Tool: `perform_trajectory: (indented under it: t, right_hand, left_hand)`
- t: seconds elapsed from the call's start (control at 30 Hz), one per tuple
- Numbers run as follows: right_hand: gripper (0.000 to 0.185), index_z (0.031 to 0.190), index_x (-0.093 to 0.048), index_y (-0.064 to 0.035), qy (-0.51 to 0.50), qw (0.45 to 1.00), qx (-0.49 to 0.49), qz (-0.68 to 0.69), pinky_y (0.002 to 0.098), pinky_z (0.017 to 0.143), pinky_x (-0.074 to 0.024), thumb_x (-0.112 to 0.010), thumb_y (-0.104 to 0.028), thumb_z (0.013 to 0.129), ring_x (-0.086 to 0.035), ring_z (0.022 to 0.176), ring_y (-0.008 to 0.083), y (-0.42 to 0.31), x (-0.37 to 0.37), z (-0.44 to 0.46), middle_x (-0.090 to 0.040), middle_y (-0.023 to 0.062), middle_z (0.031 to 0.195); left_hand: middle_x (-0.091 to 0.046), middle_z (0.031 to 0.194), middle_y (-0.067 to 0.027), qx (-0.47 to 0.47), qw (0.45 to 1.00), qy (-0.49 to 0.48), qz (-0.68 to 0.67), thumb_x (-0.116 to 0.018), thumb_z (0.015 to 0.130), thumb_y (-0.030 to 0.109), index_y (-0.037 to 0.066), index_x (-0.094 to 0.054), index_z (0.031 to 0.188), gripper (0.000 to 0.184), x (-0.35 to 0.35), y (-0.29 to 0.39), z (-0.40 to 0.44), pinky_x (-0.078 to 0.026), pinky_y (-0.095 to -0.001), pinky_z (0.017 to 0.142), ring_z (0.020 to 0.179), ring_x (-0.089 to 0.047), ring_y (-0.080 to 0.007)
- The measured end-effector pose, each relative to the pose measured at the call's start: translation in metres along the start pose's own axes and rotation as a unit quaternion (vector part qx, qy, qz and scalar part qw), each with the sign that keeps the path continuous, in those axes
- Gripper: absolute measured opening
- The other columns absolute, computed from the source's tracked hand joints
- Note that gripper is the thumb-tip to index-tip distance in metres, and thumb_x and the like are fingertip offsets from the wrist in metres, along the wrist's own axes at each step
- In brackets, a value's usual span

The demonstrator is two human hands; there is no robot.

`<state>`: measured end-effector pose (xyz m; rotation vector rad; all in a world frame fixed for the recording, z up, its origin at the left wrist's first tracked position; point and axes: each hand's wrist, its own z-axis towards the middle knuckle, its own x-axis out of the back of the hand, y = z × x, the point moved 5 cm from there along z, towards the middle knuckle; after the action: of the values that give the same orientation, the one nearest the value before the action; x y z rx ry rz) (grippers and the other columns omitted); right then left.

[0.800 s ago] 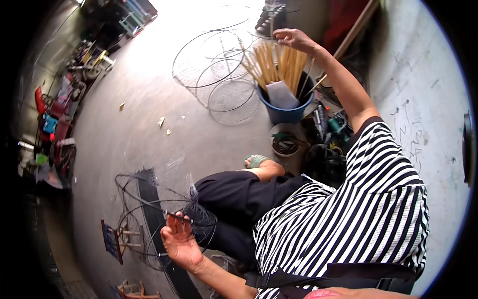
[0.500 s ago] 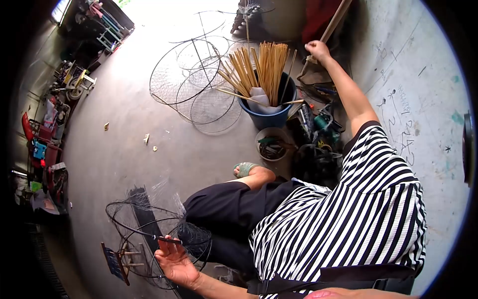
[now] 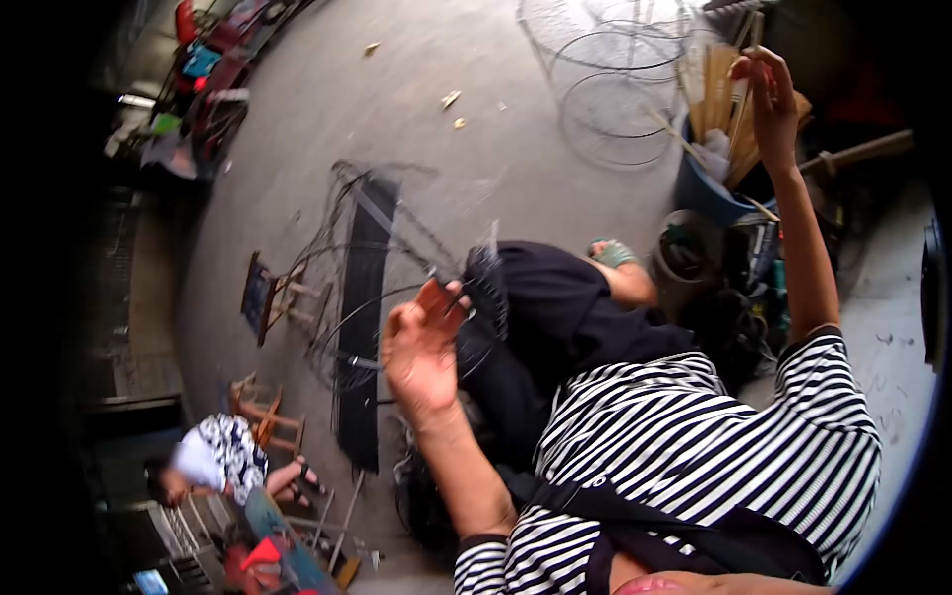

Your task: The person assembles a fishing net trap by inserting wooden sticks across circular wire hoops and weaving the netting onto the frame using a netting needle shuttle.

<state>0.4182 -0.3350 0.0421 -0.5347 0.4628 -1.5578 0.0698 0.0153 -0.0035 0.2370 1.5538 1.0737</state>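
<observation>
My left hand (image 3: 424, 347) is at the centre-left, palm up, its fingers curled around part of a black-hooped net (image 3: 486, 288). Thin black hoops and mesh spread from it over a dark strip (image 3: 359, 327) on the floor and beside my knee. My right hand (image 3: 772, 89) is raised at the upper right, fingers bent together in a pinch in front of a blue bucket (image 3: 709, 193) of wooden sticks (image 3: 716, 89). Whatever is between those fingers is too thin or blurred to tell.
Hooped netting (image 3: 620, 84) lies on the floor beyond. A small pail (image 3: 684, 248) stands below the bucket. Small wooden stools (image 3: 260, 297) are at the left. Another person (image 3: 223, 456) sits at the lower left, with clutter around. A pole (image 3: 863, 149) leans at the right.
The view has swung toward the left, bringing the other person into sight. My right hand has moved from beside the pole to in front of the sticks; my left hand still holds the net.
</observation>
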Motion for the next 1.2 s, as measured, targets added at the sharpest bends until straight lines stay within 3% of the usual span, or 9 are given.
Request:
perform_trajectory:
  t: [0.07,0.1,0.23,0.73,0.9,0.97,1.07,1.13,1.2]
  right_hand:
    - [0.031,0.106,-0.063,-0.0042,-0.215,0.963,0.155,-0.055,0.0262,0.069,-0.0496,-0.061,0.008,0.077,-0.061,0.077,0.0147,-0.096,-0.082,-0.028,-0.063,0.0066,0.084]
    - [0.019,0.094,-0.062,-0.0011,-0.320,0.938,0.136,0.006,0.0300,0.063,-0.0495,-0.068,-0.004,0.076,-0.061,0.075,0.0209,-0.134,-0.114,-0.073,-0.063,0.0096,0.087]
    - [0.014,0.092,-0.065,-0.0104,-0.407,0.893,0.136,0.137,0.0352,0.051,-0.0484,-0.068,-0.020,0.082,-0.060,0.060,0.0239,-0.205,-0.185,-0.132,-0.058,0.0043,0.070]
    - [0.018,0.095,-0.063,-0.0104,-0.449,0.871,0.200,0.022,0.0345,0.057,-0.0465,-0.068,-0.019,0.080,-0.058,0.065,0.0232,-0.199,-0.186,-0.147,-0.053,0.0033,0.071]
    - [0.021,0.091,-0.065,-0.0020,-0.414,0.882,0.146,0.173,0.0313,0.050,-0.0445,-0.061,-0.022,0.088,-0.059,0.059,0.0197,-0.198,-0.172,-0.115,-0.059,0.0067,0.073]
    - [0.030,0.110,-0.054,-0.0018,-0.204,0.912,-0.036,0.355,0.0248,0.055,-0.0436,-0.044,-0.028,0.098,-0.058,0.067,0.0152,-0.195,-0.118,-0.060,-0.060,0.0092,0.087]
    - [0.029,0.117,-0.048,0.0016,-0.175,0.792,-0.087,0.578,0.0187,0.061,-0.0384,-0.044,-0.021,0.099,-0.049,0.072,0.0103,-0.182,-0.057,0.004,-0.054,0.0120,0.096]
    - [0.028,0.113,-0.052,0.0010,-0.147,0.836,-0.183,0.497,0.0206,0.055,-0.0338,-0.049,-0.022,0.097,-0.042,0.064,0.0085,-0.170,-0.078,-0.024,-0.048,0.0047,0.084]
    - [0.029,0.104,-0.059,-0.0010,-0.215,0.796,-0.413,0.387,0.0220,0.050,-0.0328,-0.054,-0.028,0.095,-0.040,0.056,0.0063,-0.164,-0.131,-0.087,-0.044,-0.0028,0.070]
  left_hand:
    - [-0.060,0.119,-0.0217,-0.020,1.000,0.000,0.022,-0.058,0.092,0.019,0.003,-0.056,0.091,0.016,0.004,0.005,0.004,-0.046,-0.0512,0.098,0.115,-0.055,-0.0392]
    - [-0.060,0.119,-0.0219,0.010,0.997,0.030,0.065,-0.058,0.092,0.019,0.003,-0.056,0.091,0.016,-0.004,0.016,-0.021,-0.047,-0.0509,0.097,0.114,-0.056,-0.0392]
    - [-0.061,0.116,-0.0221,0.024,0.994,0.067,0.089,-0.057,0.092,0.018,0.004,-0.057,0.090,0.014,-0.008,0.020,-0.040,-0.049,-0.0502,0.094,0.109,-0.059,-0.0380]
    - [-0.066,0.107,-0.0160,0.015,0.998,0.058,0.026,-0.061,0.090,0.013,0.003,-0.059,0.090,0.010,0.015,0.007,-0.050,-0.053,-0.0406,0.089,0.097,-0.066,-0.0284]
    - [-0.064,0.112,-0.0191,0.031,0.997,0.068,0.002,-0.056,0.093,0.015,0.003,-0.057,0.092,0.012,0.014,0.007,-0.047,-0.052,-0.0461,0.091,0.101,-0.065,-0.0337]
    - [-0.065,0.108,-0.0174,0.020,0.997,0.077,-0.008,-0.054,0.094,0.013,0.002,-0.059,0.094,0.012,0.014,0.005,-0.042,-0.052,-0.0467,0.092,0.101,-0.065,-0.0329]
    - [-0.066,0.101,-0.0147,0.018,0.997,0.080,0.005,-0.053,0.095,0.012,0.002,-0.059,0.094,0.012,0.011,0.006,-0.040,-0.053,-0.0463,0.091,0.101,-0.065,-0.0315]
    - [-0.066,0.101,-0.0147,0.021,0.996,0.081,0.007,-0.052,0.096,0.012,0.003,-0.059,0.094,0.012,0.013,0.006,-0.041,-0.053,-0.0457,0.091,0.100,-0.065,-0.0310]
    - [-0.067,0.101,-0.0145,0.013,0.997,0.079,0.006,-0.052,0.096,0.012,0.003,-0.059,0.094,0.012,0.011,0.008,-0.038,-0.054,-0.0445,0.089,0.100,-0.065,-0.0297]
